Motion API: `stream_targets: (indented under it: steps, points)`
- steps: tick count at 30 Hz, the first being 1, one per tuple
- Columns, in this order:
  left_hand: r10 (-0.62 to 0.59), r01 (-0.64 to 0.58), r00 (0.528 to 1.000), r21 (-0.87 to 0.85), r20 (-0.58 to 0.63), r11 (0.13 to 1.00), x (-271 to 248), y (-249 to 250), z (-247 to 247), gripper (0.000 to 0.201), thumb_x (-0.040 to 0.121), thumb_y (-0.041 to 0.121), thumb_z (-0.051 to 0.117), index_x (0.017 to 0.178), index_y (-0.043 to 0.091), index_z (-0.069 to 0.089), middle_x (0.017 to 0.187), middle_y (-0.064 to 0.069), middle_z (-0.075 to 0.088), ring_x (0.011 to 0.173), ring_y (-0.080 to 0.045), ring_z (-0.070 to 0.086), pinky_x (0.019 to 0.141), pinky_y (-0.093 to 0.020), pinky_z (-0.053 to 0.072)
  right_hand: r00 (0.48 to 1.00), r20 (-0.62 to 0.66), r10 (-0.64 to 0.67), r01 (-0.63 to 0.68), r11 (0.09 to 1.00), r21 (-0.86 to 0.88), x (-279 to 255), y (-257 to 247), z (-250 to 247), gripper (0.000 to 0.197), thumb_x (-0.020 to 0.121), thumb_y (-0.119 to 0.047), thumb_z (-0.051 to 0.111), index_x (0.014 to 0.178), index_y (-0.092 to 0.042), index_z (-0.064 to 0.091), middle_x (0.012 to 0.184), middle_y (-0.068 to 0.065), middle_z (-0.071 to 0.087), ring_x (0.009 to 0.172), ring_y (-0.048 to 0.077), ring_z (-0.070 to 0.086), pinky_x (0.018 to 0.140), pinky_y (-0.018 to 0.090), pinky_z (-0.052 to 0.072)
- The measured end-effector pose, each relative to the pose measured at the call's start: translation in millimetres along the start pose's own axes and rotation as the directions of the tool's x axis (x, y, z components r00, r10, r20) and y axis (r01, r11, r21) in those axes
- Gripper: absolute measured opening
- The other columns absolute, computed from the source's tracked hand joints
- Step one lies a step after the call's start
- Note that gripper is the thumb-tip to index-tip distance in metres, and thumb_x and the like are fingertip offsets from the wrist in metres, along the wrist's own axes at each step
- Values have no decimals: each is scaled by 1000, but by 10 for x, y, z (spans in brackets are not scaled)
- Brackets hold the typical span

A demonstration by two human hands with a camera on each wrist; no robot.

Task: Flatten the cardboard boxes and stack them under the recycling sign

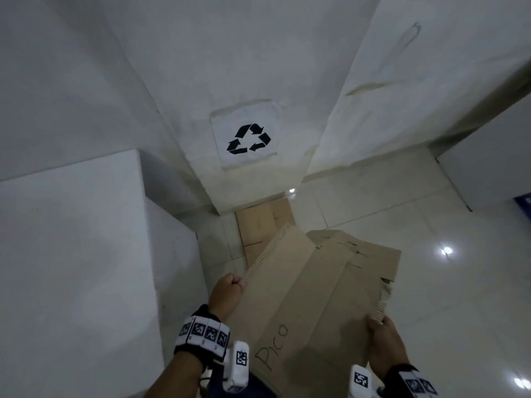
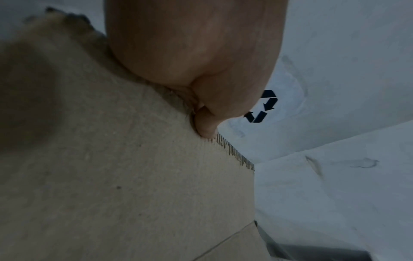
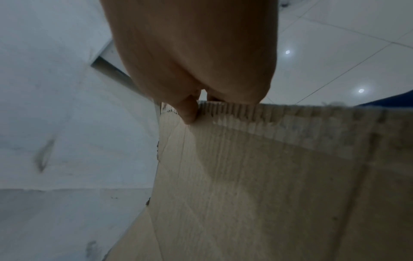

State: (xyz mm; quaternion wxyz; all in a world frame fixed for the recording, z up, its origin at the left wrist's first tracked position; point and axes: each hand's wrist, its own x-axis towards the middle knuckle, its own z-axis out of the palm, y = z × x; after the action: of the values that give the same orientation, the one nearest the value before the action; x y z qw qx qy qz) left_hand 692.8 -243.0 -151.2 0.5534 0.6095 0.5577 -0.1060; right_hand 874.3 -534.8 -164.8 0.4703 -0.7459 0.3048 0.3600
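A left hand pinches the corrugated edge of a flattened cardboard box, its fingertip curled over the rim; a recycling sign shows on the white wall at three o'clock.

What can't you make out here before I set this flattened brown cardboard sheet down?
- Flattened brown cardboard sheet: near end cut off by the head view's bottom edge.
- Brown cardboard stack on the floor: near part hidden behind the held sheet; number of pieces unclear.
- Left hand, right hand: fingers beneath the sheet hidden.
- Black recycling sign: partly hidden by the hand in the left wrist view.
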Motion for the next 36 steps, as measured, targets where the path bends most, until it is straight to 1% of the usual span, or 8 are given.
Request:
stream_targets:
  steps: [5, 12, 16, 20, 25, 29, 33, 36]
  points:
    - [-74, 70, 992, -47, -105, 996, -23, -302, 446, 26, 87, 23, 61, 65, 20, 48, 69, 2, 54, 72, -18, 52, 64, -29, 38, 984, 167, 58, -22, 978, -206, 926, -183, -13, 33, 72, -26, 58, 103, -22, 67, 105, 12, 71, 94, 40, 66, 82, 59, 55]
    - [-263, 244, 952, -131, -158, 961, 263, -857, 1072, 12, 83, 6, 64, 74, 13, 60, 75, -4, 70, 77, -25, 64, 69, -35, 50, 947, 320, -31, 182, 871, -455, 1591, -540, 530, 17, 93, -31, 52, 93, -41, 66, 105, 1, 68, 96, 29, 64, 87, 52, 55]
    - [-380, 339, 912, -240, -152, 910, 827, -1305, 1466, 12, 84, 6, 64, 78, 17, 63, 80, -4, 74, 80, -27, 68, 73, -44, 56, 925, 378, -37, 237, 833, -499, 2351, -464, 1070, 25, 94, -22, 49, 96, -40, 66, 103, -3, 68, 97, 25, 64, 88, 44, 55]
    - [-380, 334, 910, -254, -162, 908, 1535, -1698, 1800, 21, 90, 8, 60, 94, 27, 66, 89, -2, 72, 81, -20, 67, 66, -29, 54, 915, 401, -42, 273, 796, -540, 3129, -240, 1631, 28, 96, -17, 47, 108, -33, 65, 107, 0, 67, 96, 23, 64, 78, 33, 55]
    - [-393, 355, 907, -230, -152, 906, 2639, -2375, 2218, 23, 94, 11, 56, 113, 18, 66, 93, -2, 68, 77, -12, 61, 59, -21, 46, 903, 414, -114, 365, 712, -600, 4216, 285, 2176, 22, 98, -17, 44, 106, -31, 59, 93, -9, 61, 79, 6, 57, 61, 22, 45]
    - [-430, 400, 888, -189, -160, 897, 3372, -2761, 2509, 30, 93, 11, 57, 122, 15, 64, 112, -12, 68, 92, -26, 62, 80, -31, 51, 914, 363, -182, 386, 668, -636, 4927, 673, 2455, 27, 97, -19, 46, 116, -26, 63, 103, 2, 65, 85, 22, 60, 68, 26, 46]
    - [-417, 397, 888, -136, -192, 908, 3905, -2930, 2773, 26, 94, 15, 56, 118, 15, 65, 110, -10, 68, 84, -20, 56, 68, -23, 45, 923, 323, -209, 377, 660, -650, 5524, 970, 2715, 30, 92, -27, 48, 118, -32, 62, 105, 7, 69, 88, 32, 65, 74, 42, 58]
    - [-426, 409, 883, -122, -197, 904, 4199, -3001, 2843, 27, 94, 18, 56, 120, 17, 64, 113, -10, 68, 90, -25, 59, 76, -27, 47, 925, 304, -229, 379, 636, -672, 5825, 1074, 2928, 33, 88, -30, 48, 119, -34, 62, 105, 8, 69, 90, 34, 65, 78, 49, 58]
